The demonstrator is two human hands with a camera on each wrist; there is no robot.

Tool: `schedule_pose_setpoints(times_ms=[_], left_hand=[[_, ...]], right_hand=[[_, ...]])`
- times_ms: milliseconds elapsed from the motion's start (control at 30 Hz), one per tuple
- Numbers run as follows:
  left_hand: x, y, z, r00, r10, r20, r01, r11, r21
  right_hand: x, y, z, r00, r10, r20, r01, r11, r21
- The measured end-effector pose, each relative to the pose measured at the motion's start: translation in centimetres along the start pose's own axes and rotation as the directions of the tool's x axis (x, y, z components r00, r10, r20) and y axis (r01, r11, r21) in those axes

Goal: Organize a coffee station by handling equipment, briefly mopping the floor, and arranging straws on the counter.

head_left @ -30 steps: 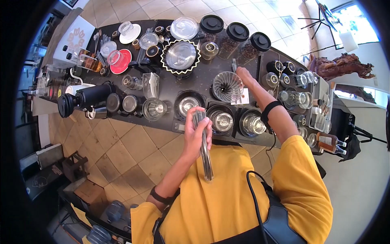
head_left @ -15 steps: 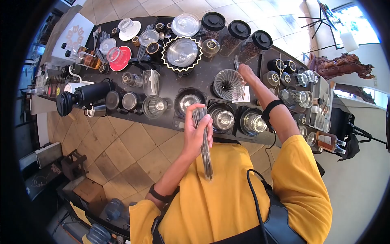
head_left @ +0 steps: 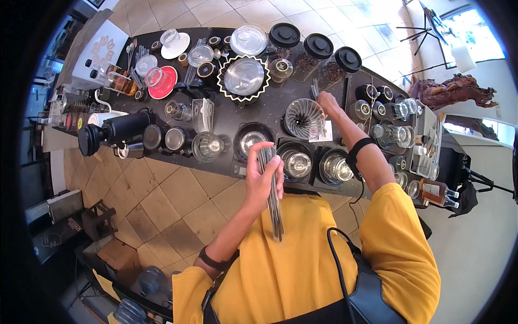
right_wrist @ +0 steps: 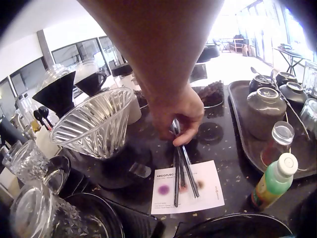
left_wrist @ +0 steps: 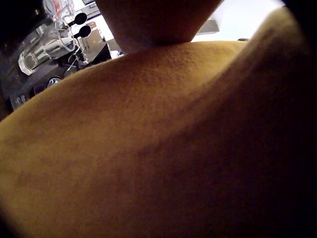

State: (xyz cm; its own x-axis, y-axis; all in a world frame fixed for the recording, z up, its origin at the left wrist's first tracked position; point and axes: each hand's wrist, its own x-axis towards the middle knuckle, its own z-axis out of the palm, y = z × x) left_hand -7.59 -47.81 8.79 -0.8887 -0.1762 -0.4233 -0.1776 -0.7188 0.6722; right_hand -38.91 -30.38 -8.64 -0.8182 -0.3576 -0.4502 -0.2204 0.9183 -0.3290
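Observation:
In the head view my left hand [head_left: 263, 181] grips a bundle of thin dark straws [head_left: 275, 216] in clear wrap, held upright in front of the yellow shirt. The thumb lies across the bundle. My right hand [right_wrist: 181, 114] reaches over the table and pinches several dark straws [right_wrist: 176, 191] near one end. Their other ends fan out and overlap a printed card [right_wrist: 210, 186] in the right wrist view. Just beside that hand stands a ribbed glass dripper [right_wrist: 94, 121]. The left wrist view shows mostly cloth [left_wrist: 124, 129], with the left hand hidden.
Lidded jars of coffee beans [head_left: 317, 47] stand at the far edge. On the right, a tray [right_wrist: 235, 129] holds cups, and a green bottle [right_wrist: 277, 181] stands near it. Glass servers on scales [head_left: 295, 161] line the near edge, with a black grinder [head_left: 121, 128] at left.
My right hand has shifted slightly to the right beside the dripper, still pinching straws. The left hand keeps its grip on the bundle, almost still. The head view has moved a little.

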Motion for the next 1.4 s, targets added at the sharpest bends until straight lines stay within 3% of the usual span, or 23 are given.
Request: schedule_pose_setpoints(times_ms=[33, 167, 400, 433, 567, 667, 733, 800, 967, 1200, 1333, 1400], left_hand=[[0.1, -0.1, 0.1, 1.000, -0.006, -0.009, 0.006, 1.000, -0.007], [0.7, -0.1, 0.3, 1.000, 0.025, -0.007, -0.025, 1.000, -0.014], [2.5, 1.0, 0.8, 0.988, 0.133, -0.072, -0.132, 0.991, 0.019], [2.7, 1.2, 0.8, 0.988, 0.135, -0.072, -0.135, 0.991, 0.015], [3.3, 1.9, 0.9, 0.977, 0.176, -0.118, -0.172, 0.984, 0.050], [3.8, 1.9, 0.9, 0.988, 0.130, -0.080, -0.129, 0.992, 0.010], [4.2, 1.6, 0.8, 0.995, 0.091, -0.050, -0.091, 0.996, 0.016], [4.2, 1.5, 1.2, 1.000, 0.030, 0.005, -0.030, 0.999, 0.018], [4.2, 0.0, 1.7, 1.000, -0.006, 0.030, 0.007, 1.000, -0.015], [3.8, -2.1, 1.4, 0.992, -0.045, -0.120, 0.049, 0.998, 0.030], [3.3, -2.9, 1.1, 0.997, -0.035, -0.065, 0.032, 0.998, -0.046], [2.8, -3.0, 1.6, 0.993, 0.068, -0.094, -0.054, 0.989, 0.140]], right_hand=[[-0.2, -0.2, -0.4, 0.997, 0.066, 0.046, -0.068, 0.997, 0.029], [-1.0, -1.4, -2.6, 0.981, 0.100, 0.168, -0.115, 0.990, 0.081], [-4.9, -2.8, -9.2, 0.996, 0.078, 0.041, -0.087, 0.955, 0.282], [-6.0, -3.0, -10.6, 0.996, 0.077, 0.040, -0.085, 0.957, 0.279], [-10.9, -3.6, -16.6, 0.981, 0.017, -0.193, 0.057, 0.927, 0.372], [-16.5, -7.1, -20.3, 0.979, -0.005, -0.205, 0.092, 0.905, 0.415], [-19.6, -9.7, -20.4, 0.979, -0.090, -0.184, 0.178, 0.819, 0.545], [-21.8, -11.9, -19.1, 0.990, -0.144, -0.002, 0.123, 0.838, 0.532], [-24.2, -14.6, -13.6, 0.880, -0.326, 0.346, 0.016, 0.747, 0.664], [-24.9, -14.5, -8.9, 0.843, -0.367, 0.393, -0.025, 0.704, 0.710], [-25.4, -14.6, -8.3, 0.855, -0.336, 0.395, -0.034, 0.725, 0.688], [-25.7, -14.5, -8.2, 0.849, -0.337, 0.407, -0.032, 0.736, 0.676]])
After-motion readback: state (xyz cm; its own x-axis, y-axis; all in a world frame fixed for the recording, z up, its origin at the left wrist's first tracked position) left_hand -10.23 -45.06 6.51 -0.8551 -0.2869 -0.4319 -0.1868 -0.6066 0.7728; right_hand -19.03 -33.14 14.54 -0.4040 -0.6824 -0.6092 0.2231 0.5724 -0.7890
